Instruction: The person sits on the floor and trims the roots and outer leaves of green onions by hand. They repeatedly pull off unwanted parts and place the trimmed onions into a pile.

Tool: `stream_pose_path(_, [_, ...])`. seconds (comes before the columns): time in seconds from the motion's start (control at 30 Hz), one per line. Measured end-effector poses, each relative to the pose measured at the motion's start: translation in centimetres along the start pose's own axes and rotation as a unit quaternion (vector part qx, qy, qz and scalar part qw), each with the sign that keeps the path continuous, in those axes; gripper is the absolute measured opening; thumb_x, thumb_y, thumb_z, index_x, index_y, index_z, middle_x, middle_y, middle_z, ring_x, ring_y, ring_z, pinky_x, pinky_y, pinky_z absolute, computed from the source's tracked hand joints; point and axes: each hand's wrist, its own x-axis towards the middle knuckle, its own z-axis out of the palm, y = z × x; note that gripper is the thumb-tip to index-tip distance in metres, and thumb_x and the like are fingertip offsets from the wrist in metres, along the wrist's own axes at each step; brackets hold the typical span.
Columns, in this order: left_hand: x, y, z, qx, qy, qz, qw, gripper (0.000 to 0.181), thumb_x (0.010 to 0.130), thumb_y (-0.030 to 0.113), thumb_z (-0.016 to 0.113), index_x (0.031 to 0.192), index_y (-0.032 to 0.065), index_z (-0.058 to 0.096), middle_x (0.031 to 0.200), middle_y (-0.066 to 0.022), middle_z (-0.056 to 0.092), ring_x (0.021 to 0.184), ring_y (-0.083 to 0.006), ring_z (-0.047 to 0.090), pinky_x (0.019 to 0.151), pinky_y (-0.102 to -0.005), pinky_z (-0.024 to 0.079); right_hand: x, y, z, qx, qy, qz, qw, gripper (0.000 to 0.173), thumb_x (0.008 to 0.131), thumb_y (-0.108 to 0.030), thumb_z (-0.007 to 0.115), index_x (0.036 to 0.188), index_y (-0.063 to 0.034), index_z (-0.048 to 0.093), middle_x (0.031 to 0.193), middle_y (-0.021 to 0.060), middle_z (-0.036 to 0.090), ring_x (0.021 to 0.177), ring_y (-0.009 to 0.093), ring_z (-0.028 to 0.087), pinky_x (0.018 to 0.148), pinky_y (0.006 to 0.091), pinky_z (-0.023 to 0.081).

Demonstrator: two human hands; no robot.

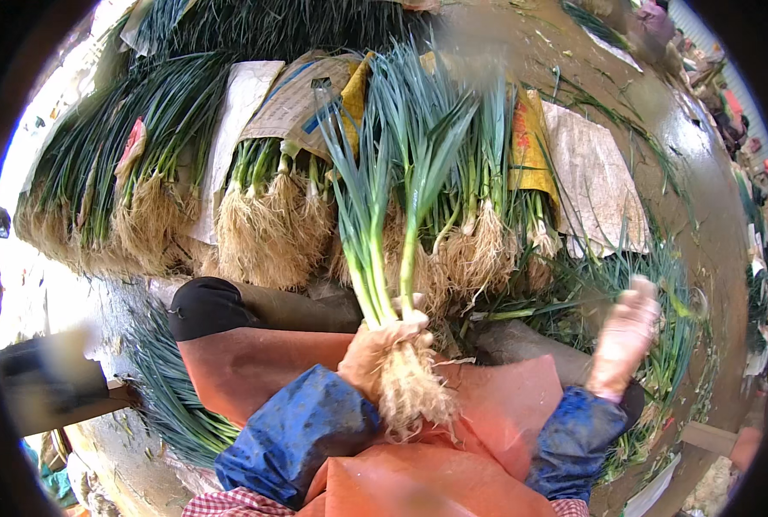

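My left hand (377, 349), in a pale glove, is closed around the lower stems of a few green onions (374, 278), just above their roots. Their pale roots hang over the orange apron (513, 400) on my lap, and the long leaves point away from me. Out to the right, my gloved right hand (624, 339) is raised over loose green leaves (674, 323); it is blurred, and whether it grips anything cannot be told. Blue sleeves cover both forearms.
Rooted green onion bundles (274, 220) lie in a row ahead, partly under a printed sack (303, 97) and a white woven sheet (594, 174). More onions (177, 388) lie at my left. Wooden pieces (710, 439) stand low at both sides. Other people are far right.
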Motion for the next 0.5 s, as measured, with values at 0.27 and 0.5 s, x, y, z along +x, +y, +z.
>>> stream_pose_path(0.27, [0.6, 1.7, -1.1, 0.069, 0.01, 0.051, 0.996, 0.03, 0.07, 0.004, 0.069, 0.094, 0.0062, 0.051, 0.083, -0.0035, 0.052, 0.082, -0.0164, 0.053, 0.077, -0.029, 0.045, -1.7, 19.2, 17.7, -0.547, -0.366, -0.018, 0.753, 0.034, 0.081, -0.032, 0.064, 0.09, 0.0005, 0.06, 0.078, 0.0112, 0.064, 0.067, 0.018, 0.06, 0.061, 0.0384, 0.048])
stream_pose_path(0.5, [2.0, 1.3, -1.9, 0.107, 0.164, 0.069, 0.978, 0.032, 0.069, 0.003, 0.072, 0.097, 0.0022, 0.056, 0.076, -0.0036, 0.059, 0.062, -0.012, 0.057, 0.056, -0.0233, 0.049, -6.6, 12.9, 14.5, -0.268, -0.499, 0.364, 0.739, 0.016, 0.081, -0.022, 0.063, 0.085, -0.0067, 0.06, 0.069, 0.0031, 0.061, 0.051, 0.007, 0.049, 0.046, 0.019, 0.037])
